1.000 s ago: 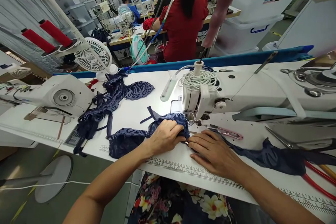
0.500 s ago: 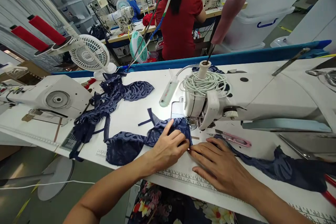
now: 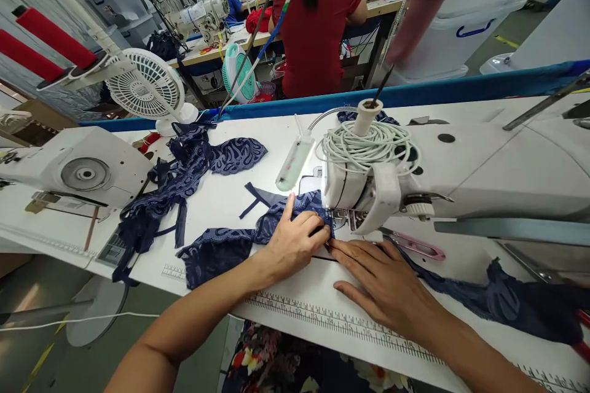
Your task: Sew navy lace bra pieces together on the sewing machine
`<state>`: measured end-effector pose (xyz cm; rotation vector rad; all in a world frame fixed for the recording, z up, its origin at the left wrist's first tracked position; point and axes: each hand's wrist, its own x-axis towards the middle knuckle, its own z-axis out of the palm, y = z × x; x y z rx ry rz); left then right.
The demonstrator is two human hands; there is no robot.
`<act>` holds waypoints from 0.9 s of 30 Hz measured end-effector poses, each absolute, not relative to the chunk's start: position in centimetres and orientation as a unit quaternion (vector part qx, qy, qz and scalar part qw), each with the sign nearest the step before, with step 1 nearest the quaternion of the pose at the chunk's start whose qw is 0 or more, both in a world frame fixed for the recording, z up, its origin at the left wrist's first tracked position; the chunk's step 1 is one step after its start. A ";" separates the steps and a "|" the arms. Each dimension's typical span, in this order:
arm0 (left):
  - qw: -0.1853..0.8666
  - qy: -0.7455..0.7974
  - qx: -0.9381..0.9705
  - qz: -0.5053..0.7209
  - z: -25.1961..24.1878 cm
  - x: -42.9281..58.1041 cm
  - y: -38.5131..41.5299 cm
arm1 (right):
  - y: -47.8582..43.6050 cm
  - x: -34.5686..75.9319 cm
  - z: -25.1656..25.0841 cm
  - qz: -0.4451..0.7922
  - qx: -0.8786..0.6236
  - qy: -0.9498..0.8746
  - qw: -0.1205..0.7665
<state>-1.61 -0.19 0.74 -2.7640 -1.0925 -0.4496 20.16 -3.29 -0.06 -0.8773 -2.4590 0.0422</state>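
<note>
Holding a navy lace piece (image 3: 262,231) down at the sewing machine (image 3: 349,183), two-handed.
It's being pressed onto the bench (image 3: 230,198) by the left hand (image 3: 297,244), index stretched out, other fingers bent, near the front edge. Its right end is being touched by the right hand (image 3: 380,279), laid pretty flat; can't tell if anything's being pinched. Further left, the bench is being taken up by a navy heap (image 3: 187,169).
</note>
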 end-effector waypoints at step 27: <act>0.172 -0.396 -0.885 -0.172 -0.2 0.6 -1.1 | -3.4 20.0 -0.4 -0.074 -0.377 -0.891 0.241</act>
